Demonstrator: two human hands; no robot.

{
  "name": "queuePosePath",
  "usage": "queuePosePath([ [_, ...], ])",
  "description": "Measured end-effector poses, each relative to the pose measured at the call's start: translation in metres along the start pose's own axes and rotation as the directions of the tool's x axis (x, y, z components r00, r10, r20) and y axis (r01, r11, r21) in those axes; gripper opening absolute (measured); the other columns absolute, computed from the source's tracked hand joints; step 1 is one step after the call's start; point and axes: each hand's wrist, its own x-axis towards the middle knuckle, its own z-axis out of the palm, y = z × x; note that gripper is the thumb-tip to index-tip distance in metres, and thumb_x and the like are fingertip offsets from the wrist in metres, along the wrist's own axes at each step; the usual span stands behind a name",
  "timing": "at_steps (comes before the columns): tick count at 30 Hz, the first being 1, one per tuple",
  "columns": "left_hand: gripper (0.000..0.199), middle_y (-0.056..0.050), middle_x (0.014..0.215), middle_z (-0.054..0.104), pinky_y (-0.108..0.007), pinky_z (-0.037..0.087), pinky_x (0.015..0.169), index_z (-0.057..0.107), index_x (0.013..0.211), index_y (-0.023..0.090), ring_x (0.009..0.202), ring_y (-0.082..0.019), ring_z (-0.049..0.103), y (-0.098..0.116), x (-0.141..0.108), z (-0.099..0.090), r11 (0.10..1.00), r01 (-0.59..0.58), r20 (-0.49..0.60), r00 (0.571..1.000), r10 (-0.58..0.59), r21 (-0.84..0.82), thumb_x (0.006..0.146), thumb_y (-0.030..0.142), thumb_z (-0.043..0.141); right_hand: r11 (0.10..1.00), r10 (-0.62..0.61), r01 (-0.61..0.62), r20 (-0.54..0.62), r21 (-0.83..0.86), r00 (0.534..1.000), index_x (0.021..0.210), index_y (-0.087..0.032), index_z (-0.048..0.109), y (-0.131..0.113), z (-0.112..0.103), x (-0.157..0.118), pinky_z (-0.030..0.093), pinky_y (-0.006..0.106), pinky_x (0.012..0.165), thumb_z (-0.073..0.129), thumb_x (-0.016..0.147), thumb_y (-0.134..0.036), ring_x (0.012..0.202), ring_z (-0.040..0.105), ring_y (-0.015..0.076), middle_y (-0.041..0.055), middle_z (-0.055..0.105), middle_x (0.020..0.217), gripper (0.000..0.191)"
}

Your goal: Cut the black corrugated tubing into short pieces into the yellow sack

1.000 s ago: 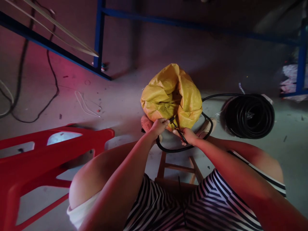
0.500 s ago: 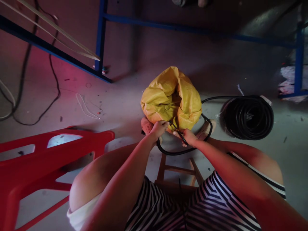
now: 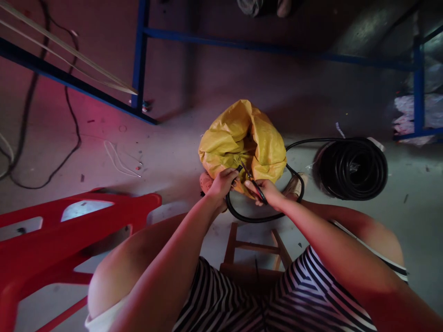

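"Left side?"
"My left hand (image 3: 222, 183) pinches the black cable (image 3: 254, 219) by its end, over the near side of the yellow bag (image 3: 228, 127)."
"Right?"
"My right hand (image 3: 270, 193) grips what look like scissors (image 3: 259, 190), tips near that end. Trimming, I judge; next calls for steadiness."

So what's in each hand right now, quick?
Left hand: closed, holding the black cable near its end.
Right hand: closed around a dark-handled tool.
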Motion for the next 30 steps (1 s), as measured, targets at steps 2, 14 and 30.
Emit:
queuePosePath([
  [2,0.023,0.0,0.07,0.06,-0.021,0.039,0.05,0.063,0.077,0.017,0.053,-0.008,0.049,0.011,-0.009,0.001,0.996,-0.011,-0.007,1.0,0.01,-0.088,0.074,0.039,0.069,0.995,-0.085,0.085,-0.005,0.056,0.996,0.068,-0.021,0.051,-0.013,-0.004,-0.003,0.041,0.021,0.04,0.077,0.072,-0.077,0.041,0.051,0.0099,-0.0041,0.053,0.047,0.062],
  [14,0.026,0.001,0.07,0.061,-0.019,0.038,0.047,0.066,0.08,0.015,0.051,-0.006,0.051,0.037,-0.056,0.011,0.889,0.053,0.249,0.966,0.069,-0.455,0.074,0.032,0.086,0.896,-0.39,0.414,-0.162,0.16,0.906,0.082,-0.021,0.055,-0.054,-0.008,-0.015,0.049,0.03,0.074,0.095,0.056,-0.045,0.075,0.06,0.0152,-0.004,0.061,0.078,0.054],
  [30,0.053,0.003,0.071,0.061,-0.026,0.051,0.06,0.069,0.096,0.015,0.057,-0.009,0.055,0.038,-0.091,0.006,0.931,0.126,0.189,0.98,-0.063,-0.343,0.069,0.057,0.087,0.844,-0.35,0.455,-0.352,0.283,0.868,0.083,-0.021,0.053,-0.077,-0.014,-0.016,0.049,0.03,0.074,0.095,0.051,-0.042,0.072,0.06,0.014,-0.0054,0.058,0.076,0.057],
])
